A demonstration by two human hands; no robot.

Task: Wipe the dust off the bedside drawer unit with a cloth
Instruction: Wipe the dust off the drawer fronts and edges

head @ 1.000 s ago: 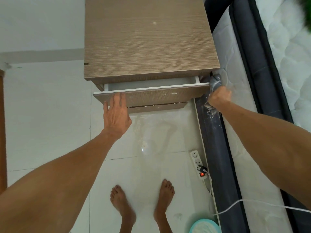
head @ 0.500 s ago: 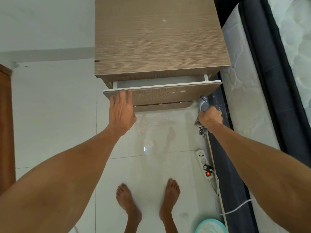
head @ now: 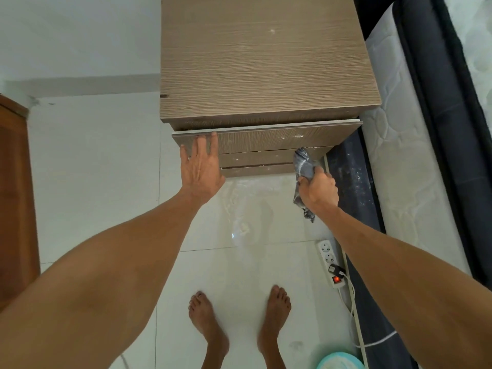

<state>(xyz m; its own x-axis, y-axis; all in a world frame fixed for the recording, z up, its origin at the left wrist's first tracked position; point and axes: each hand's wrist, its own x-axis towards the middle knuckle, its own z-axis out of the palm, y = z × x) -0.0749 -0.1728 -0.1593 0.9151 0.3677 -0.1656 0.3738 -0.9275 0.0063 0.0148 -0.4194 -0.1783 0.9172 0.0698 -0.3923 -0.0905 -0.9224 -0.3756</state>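
The drawer unit (head: 263, 62) stands on the floor (head: 93, 182) beside the bed (head: 404, 155). The left hand (head: 201, 166) lies flat, fingers spread, against the top drawer (head: 266, 138) near its left end. The right hand (head: 318, 191) is fisted around the cloth (head: 303, 162), whose tip touches the second drawer's right end.

The unit (head: 263, 62) runs off the top edge, so its back is out of view. The left hand (head: 201, 166) covers the left end of the top drawer (head: 266, 138) front. The cloth (head: 303, 166) is partly buried in the right hand (head: 318, 191). The bed (head: 415, 155) is cut by the right edge, and a pale blue tub (head: 339, 362) by the bottom edge. Both forearms leave the picture. The inside of the drawers is hidden.
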